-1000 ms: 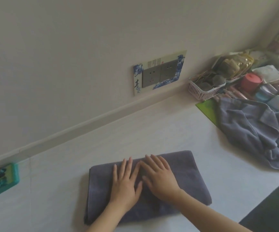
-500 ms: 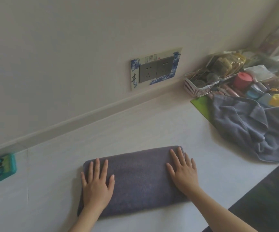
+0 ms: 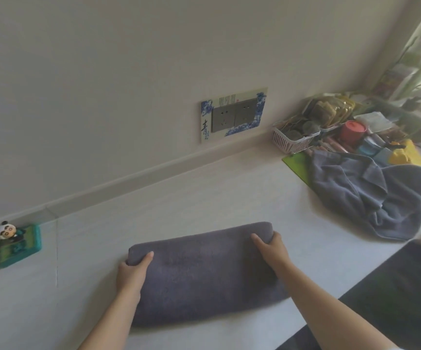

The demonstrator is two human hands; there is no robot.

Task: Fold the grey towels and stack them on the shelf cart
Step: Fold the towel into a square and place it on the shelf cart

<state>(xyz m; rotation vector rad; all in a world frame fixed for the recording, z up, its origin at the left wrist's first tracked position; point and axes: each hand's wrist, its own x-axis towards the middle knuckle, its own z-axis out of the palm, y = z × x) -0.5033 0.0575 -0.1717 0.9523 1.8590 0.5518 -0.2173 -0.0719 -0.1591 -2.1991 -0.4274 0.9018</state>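
A folded grey towel (image 3: 204, 271) lies as a thick rectangle on the white tabletop (image 3: 204, 193) in front of me. My left hand (image 3: 132, 274) grips its far left corner, thumb on top and fingers under the edge. My right hand (image 3: 271, 248) grips the far right corner the same way. A second grey towel (image 3: 371, 195) lies crumpled and unfolded at the right side of the table. No shelf cart shows in the head view.
A pink basket (image 3: 292, 140) and a clutter of small items including a red cup (image 3: 353, 130) crowd the back right corner. A green panda toy (image 3: 15, 241) stands at the left by the wall. A wall socket (image 3: 233, 114) is behind. A dark surface (image 3: 401, 286) sits at lower right.
My hands went from pressing flat at the towel's middle, to sliding outward to its ends, to curling round the two far corners.
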